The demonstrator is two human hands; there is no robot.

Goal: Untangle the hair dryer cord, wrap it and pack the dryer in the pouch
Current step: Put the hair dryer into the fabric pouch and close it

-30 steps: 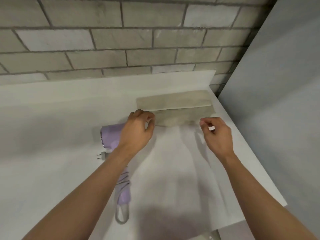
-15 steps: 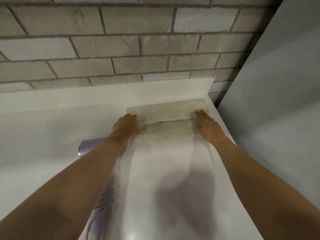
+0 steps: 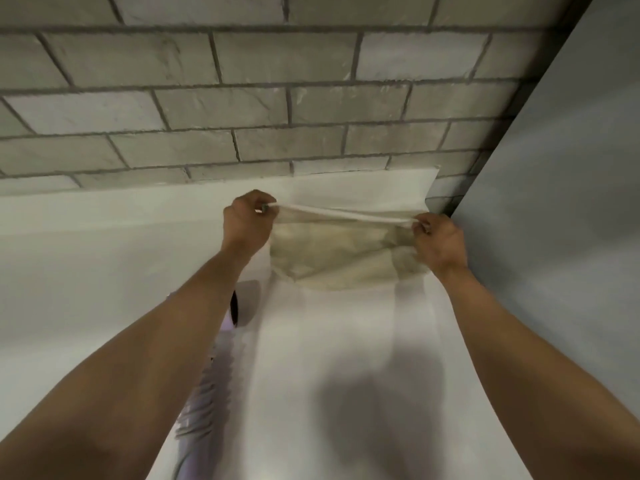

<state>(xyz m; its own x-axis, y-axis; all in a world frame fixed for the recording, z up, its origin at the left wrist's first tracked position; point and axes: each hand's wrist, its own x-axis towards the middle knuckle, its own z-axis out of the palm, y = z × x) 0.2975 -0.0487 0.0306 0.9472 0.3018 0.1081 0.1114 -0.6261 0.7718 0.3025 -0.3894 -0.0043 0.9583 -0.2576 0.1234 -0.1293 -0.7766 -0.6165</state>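
At seven o'clock the hair dryer [image 3: 221,365] lies on the table [image 3: 104,271] under the left forearm, and its cord [image 3: 202,396] looks wound. Farther off, at twelve, the pouch [image 3: 332,251] has risen. The left hand [image 3: 247,220] and right hand [image 3: 440,240], flat on it a moment ago, now pinch its top corners taut. Packing likely comes next.

Stretched between the fingers [image 3: 254,199] of the left hand [image 3: 242,225] and right hand [image 3: 441,242], the pouch [image 3: 339,251] is matt beige cloth, creased and soft. Under the fingers the table [image 3: 104,258] is smooth matt white; beyond them the wall [image 3: 277,98] is rough grey brick.
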